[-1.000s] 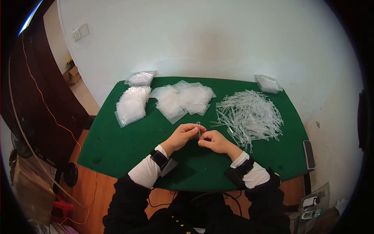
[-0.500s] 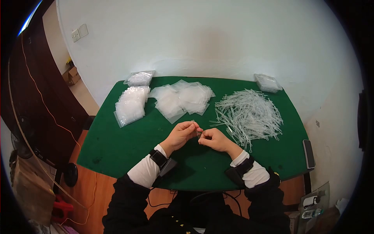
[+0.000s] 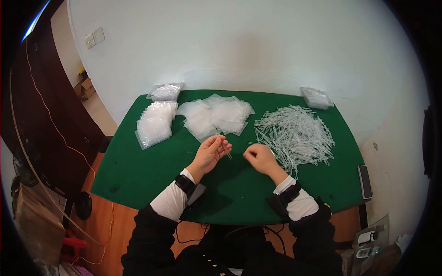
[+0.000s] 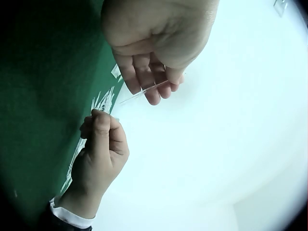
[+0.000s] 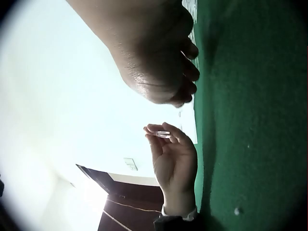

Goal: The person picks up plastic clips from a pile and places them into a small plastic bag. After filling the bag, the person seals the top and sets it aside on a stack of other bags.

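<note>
Slender clear plastic strips [image 3: 228, 152] are held above the green cloth-like tabletop [image 3: 138, 179], pinched between the thumb and fingers of the person's left hand [image 3: 206, 157]. The right hand [image 3: 261, 159], well apart from them, has its fingers curled in narrow. Beside it lies a tangled heap of clear looped plastic strips [image 3: 299, 135]; beyond the left hand spread loose, frosted square bags [image 3: 232, 115], with overlapping filmy packets [image 3: 155, 126] left of them.

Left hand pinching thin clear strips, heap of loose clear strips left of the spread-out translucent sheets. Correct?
Wrong side: the heap of loose clear strips is right of the spread-out translucent sheets, per the head view. Rest stands: the left hand is pinching thin clear strips.
</note>
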Available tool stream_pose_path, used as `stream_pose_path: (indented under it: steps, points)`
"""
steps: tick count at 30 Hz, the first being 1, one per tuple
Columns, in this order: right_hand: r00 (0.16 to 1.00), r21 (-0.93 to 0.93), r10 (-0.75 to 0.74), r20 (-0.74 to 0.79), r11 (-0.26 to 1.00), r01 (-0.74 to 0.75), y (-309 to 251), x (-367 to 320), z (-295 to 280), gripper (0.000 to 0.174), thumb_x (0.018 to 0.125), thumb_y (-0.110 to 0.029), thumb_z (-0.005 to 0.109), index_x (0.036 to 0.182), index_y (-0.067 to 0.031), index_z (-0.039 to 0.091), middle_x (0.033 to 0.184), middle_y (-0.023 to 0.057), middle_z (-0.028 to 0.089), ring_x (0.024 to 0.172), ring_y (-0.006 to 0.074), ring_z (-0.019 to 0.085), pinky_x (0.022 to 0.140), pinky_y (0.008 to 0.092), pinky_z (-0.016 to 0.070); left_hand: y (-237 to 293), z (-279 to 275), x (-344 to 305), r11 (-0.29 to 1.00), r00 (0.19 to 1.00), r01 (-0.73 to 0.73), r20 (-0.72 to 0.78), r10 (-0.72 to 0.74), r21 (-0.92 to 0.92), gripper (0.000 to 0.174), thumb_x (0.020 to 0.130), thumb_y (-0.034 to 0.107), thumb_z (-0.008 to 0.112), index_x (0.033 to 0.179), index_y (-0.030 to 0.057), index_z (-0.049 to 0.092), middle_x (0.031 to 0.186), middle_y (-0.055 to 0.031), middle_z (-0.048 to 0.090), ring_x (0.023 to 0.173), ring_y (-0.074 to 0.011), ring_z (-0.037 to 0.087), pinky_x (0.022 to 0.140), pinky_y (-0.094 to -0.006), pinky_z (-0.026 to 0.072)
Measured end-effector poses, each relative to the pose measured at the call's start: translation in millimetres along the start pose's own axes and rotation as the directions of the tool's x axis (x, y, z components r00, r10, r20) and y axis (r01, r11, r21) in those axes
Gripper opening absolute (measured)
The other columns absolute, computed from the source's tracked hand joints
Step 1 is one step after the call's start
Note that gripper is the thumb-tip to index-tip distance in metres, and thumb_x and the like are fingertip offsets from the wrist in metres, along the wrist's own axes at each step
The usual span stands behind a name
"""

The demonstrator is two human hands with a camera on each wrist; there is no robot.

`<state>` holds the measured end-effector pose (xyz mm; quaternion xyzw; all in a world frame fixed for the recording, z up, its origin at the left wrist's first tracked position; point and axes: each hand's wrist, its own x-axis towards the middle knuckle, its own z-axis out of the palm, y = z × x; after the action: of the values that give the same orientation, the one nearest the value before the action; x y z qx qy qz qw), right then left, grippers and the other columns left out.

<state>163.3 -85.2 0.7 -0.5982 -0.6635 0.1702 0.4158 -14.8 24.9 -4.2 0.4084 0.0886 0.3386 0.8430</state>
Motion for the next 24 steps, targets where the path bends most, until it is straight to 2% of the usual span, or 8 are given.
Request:
stream_pose_path:
  steps: [2, 3, 6, 9, 10, 13, 18, 24]
  points:
    - [0.955, -0.216, -0.024, -0.295, 0.975, -0.043, 9, 3, -9, 0.013, 0.074, -0.017, 0.058, 0.069, -0.0052, 0.061, 0.068, 0.0098, 0.058, 0.061, 0.0263, 0.055, 0.055, 0.0348, 0.0424, -1, 0, 1, 1.000, 1.000, 0.016, -0.007, -0.016, -0.005, 0.016, 0.092, 0.019, 0.043, 0.095, 0.0055, 0.051, 0.083, -0.0011, 0.055, 0.082, -0.0137, 0.057, 0.084, -0.0324, 0.0461]
    - [0.955, -0.218, -0.021, -0.295, 0.975, -0.046, 16, 4, -13, 0.013, 0.074, -0.017, 0.058, 0.069, -0.0052, 0.061, 0.068, 0.0098, 0.058, 0.061, 0.0263, 0.055, 0.055, 0.0348, 0.0424, -2, -2, 1, 1.000, 1.000, 0.017, 0.003, -0.017, -0.023, 0.016, 0.092, 0.019, 0.043, 0.095, 0.0057, 0.051, 0.081, -0.0003, 0.053, 0.078, -0.0124, 0.055, 0.081, -0.0307, 0.0462]
    - [0.914, -0.406, -0.058, -0.402, 0.906, -0.121, 36, 5, -23, 0.011, 0.074, -0.017, 0.057, 0.070, -0.0075, 0.062, 0.074, 0.0076, 0.059, 0.073, 0.0277, 0.054, 0.064, 0.0375, 0.0420, -5, -7, 2, 0.997, 0.999, 0.029, 0.027, -0.028, -0.066, 0.016, 0.092, 0.020, 0.041, 0.095, 0.0060, 0.050, 0.077, 0.0013, 0.050, 0.069, -0.0098, 0.050, 0.073, -0.0273, 0.0464]
    - [0.926, -0.523, -0.048, -0.375, 0.835, -0.169, 37, 2, -23, 0.008, 0.073, -0.016, 0.058, 0.071, -0.0089, 0.062, 0.074, 0.0059, 0.058, 0.077, 0.0265, 0.053, 0.067, 0.0379, 0.0403, -3, -11, 3, 0.993, 0.996, 0.069, 0.056, -0.064, -0.095, 0.015, 0.093, 0.020, 0.038, 0.096, 0.0080, 0.048, 0.075, 0.0022, 0.043, 0.059, -0.0080, 0.038, 0.061, -0.0222, 0.0390]
    - [0.932, -0.576, -0.043, -0.360, 0.796, -0.186, 37, 2, -22, 0.007, 0.072, -0.015, 0.058, 0.071, -0.0097, 0.062, 0.075, 0.0051, 0.057, 0.078, 0.0259, 0.052, 0.069, 0.0381, 0.0394, -3, -11, 3, 0.993, 0.997, 0.065, 0.055, -0.060, -0.097, 0.015, 0.093, 0.020, 0.038, 0.096, 0.0080, 0.048, 0.075, 0.0022, 0.043, 0.059, -0.0080, 0.038, 0.061, -0.0222, 0.0390]
    - [0.948, -0.558, -0.103, -0.300, 0.826, -0.086, 34, 4, -21, 0.006, 0.071, -0.013, 0.059, 0.072, -0.0088, 0.062, 0.074, 0.0059, 0.057, 0.077, 0.0262, 0.051, 0.069, 0.0386, 0.0398, -2, -3, 1, 0.999, 0.998, 0.039, -0.051, -0.039, 0.006, 0.018, 0.094, 0.020, 0.038, 0.099, 0.0073, 0.049, 0.077, 0.0023, 0.043, 0.061, -0.0077, 0.035, 0.058, -0.0212, 0.0324]
    - [0.959, -0.554, -0.152, -0.241, 0.833, -0.007, 32, 5, -18, 0.005, 0.069, -0.012, 0.061, 0.071, -0.0088, 0.063, 0.073, 0.0063, 0.056, 0.077, 0.0265, 0.051, 0.069, 0.0387, 0.0398, -1, 2, 0, 0.995, 0.996, 0.021, -0.086, -0.012, 0.099, 0.023, 0.094, 0.020, 0.037, 0.106, 0.0063, 0.051, 0.079, 0.0027, 0.043, 0.065, -0.0072, 0.036, 0.062, -0.0213, 0.0332]
    - [0.963, -0.589, -0.132, -0.236, 0.807, -0.033, 31, 4, -17, 0.003, 0.069, -0.012, 0.061, 0.069, -0.0089, 0.060, 0.074, 0.0058, 0.054, 0.078, 0.0266, 0.049, 0.068, 0.0389, 0.0391, -3, -1, 1, 0.990, 0.997, 0.058, -0.059, -0.051, 0.126, 0.029, 0.093, 0.020, 0.040, 0.114, 0.0023, 0.050, 0.081, 0.0034, 0.046, 0.069, -0.0062, 0.038, 0.064, -0.0194, 0.0326]
